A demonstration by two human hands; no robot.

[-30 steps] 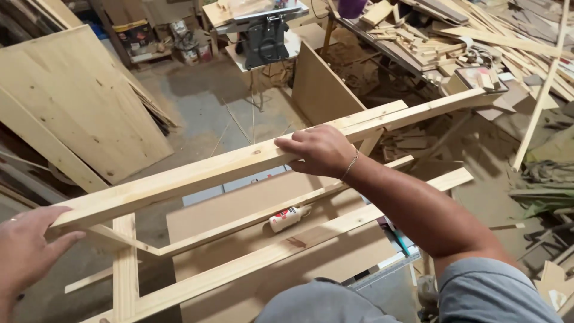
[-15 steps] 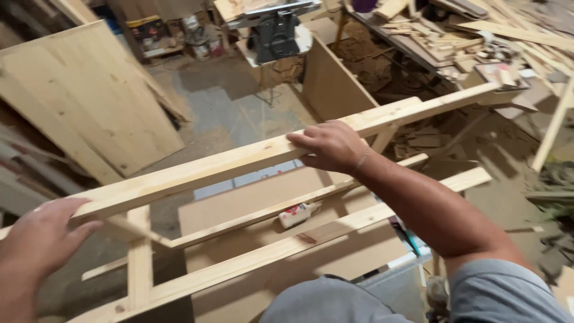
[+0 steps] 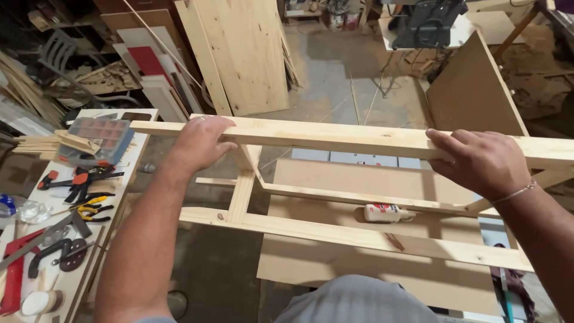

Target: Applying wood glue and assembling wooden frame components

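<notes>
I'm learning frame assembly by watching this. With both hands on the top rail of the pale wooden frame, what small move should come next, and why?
Probably lower it gently. The left hand and right hand both grip the top rail of the pale wooden frame, held above the brown board, where a white glue bottle lies under it; easing down level avoids racking the joints or hitting the bottle.

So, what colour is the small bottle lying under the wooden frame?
The small bottle is white with a red label, seen in the head view.
</notes>
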